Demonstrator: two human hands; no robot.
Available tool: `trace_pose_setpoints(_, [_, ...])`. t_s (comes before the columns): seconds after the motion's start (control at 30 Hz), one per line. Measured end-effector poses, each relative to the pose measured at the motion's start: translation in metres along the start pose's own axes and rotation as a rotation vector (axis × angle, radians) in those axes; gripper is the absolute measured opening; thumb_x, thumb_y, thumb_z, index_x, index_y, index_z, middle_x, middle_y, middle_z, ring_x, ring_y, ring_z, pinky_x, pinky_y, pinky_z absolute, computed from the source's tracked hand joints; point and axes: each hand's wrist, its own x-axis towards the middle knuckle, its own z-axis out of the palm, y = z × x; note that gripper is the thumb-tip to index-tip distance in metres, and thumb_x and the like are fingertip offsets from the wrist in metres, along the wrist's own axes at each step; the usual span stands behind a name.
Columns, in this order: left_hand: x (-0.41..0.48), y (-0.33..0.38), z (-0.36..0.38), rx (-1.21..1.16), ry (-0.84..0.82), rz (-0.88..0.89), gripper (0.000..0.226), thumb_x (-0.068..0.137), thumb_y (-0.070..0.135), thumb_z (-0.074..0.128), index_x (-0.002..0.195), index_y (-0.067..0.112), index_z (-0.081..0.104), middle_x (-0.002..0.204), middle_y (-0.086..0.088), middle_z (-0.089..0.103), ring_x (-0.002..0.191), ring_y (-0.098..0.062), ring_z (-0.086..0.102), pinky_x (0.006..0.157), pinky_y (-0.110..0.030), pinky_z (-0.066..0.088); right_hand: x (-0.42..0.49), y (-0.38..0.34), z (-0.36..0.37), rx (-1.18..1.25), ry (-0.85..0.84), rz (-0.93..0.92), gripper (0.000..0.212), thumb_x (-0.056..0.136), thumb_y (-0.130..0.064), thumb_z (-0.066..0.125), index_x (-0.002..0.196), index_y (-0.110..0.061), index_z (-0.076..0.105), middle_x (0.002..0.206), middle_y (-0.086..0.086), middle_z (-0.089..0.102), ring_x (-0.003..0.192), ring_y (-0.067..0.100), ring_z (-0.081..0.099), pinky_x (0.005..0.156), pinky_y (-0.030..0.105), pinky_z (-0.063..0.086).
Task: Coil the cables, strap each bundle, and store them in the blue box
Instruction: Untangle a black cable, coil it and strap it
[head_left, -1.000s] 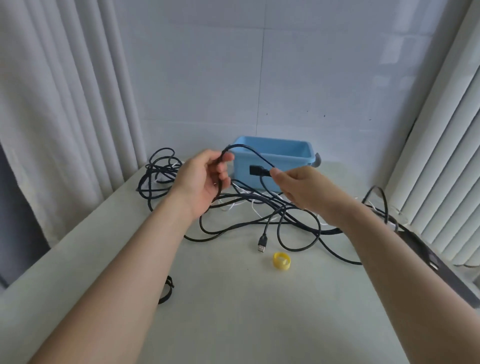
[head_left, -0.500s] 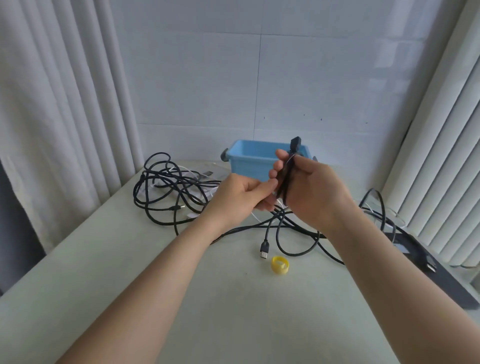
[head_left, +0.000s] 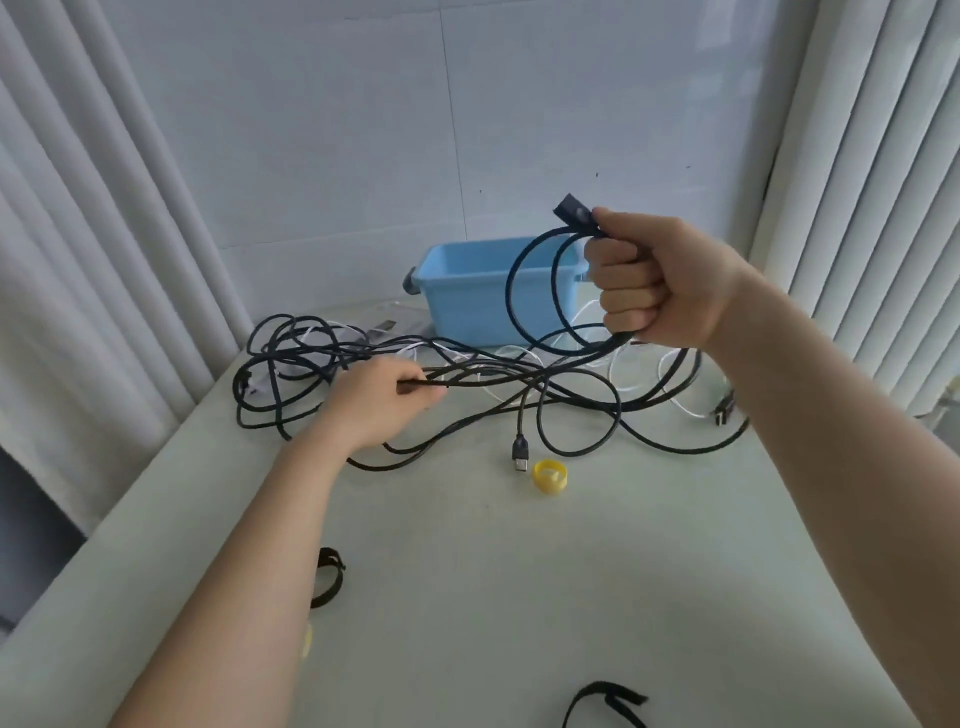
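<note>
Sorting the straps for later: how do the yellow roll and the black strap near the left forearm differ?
The yellow roll is wound into a tight small ring; the black strap lies as a loose, larger loop. The yellow roll sits beside a USB plug; the black strap lies partly behind the left forearm. Both rest on the table, unused.

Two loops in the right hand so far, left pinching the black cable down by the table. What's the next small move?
Probably bring the left hand with its cable up to the right hand for another loop; much cable is still uncoiled.
</note>
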Motion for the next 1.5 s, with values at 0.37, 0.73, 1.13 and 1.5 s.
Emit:
trace_pose_setpoints(0.37, [-0.005,0.005,-0.010,-0.436,0.153,-0.099,0.030,0.094,0.026,0.043,0.066,0.018,0.036,0.067,0.000,0.036,0.067,-0.019,0.033,0.063,-0.037,0.026,0.004,0.015,0.005,-0.522,-0.092,0.001,0.054,0.087,-0.054,0.053,0.056,-0.023,0.022,0.050,-0.005,0.017,0.044,0.013,0.012,0.046,0.026,0.009])
trace_pose_setpoints(0.73, [-0.016,0.080,-0.018,-1.147,0.269,0.054,0.025,0.105,0.015,0.047,0.090,0.010,0.067,0.063,0.004,0.043,0.052,-0.009,0.034,0.049,-0.019,0.029,0.029,0.054,0.059,-0.147,0.323,-0.127,0.034,0.105,-0.026,0.046,0.077,-0.009,0.054,0.067,0.010,0.062,0.052,0.020,0.053,0.053,0.029,0.043])
trace_pose_setpoints(1.13, [-0.026,0.108,0.026,-0.847,0.120,0.137,0.029,0.097,0.029,0.063,0.072,0.016,0.071,0.070,-0.003,0.074,0.071,-0.012,0.072,0.077,-0.028,0.054,0.029,0.042,0.045,0.371,0.206,-0.044,0.038,0.105,-0.038,0.042,0.074,-0.019,0.053,0.054,-0.008,0.047,0.055,0.012,0.057,0.061,0.030,0.048])
trace_pose_setpoints(1.5, [-0.008,0.004,0.006,-0.348,-0.078,0.062,0.046,0.099,0.055,0.048,0.080,0.022,0.073,0.067,0.001,0.058,0.067,-0.012,0.057,0.074,-0.032,0.045,0.017,0.003,-0.032,0.437,0.254,-0.236,0.044,0.105,-0.029,0.035,0.062,-0.021,0.041,0.044,-0.009,0.019,0.035,0.008,0.016,0.041,0.022,0.021])
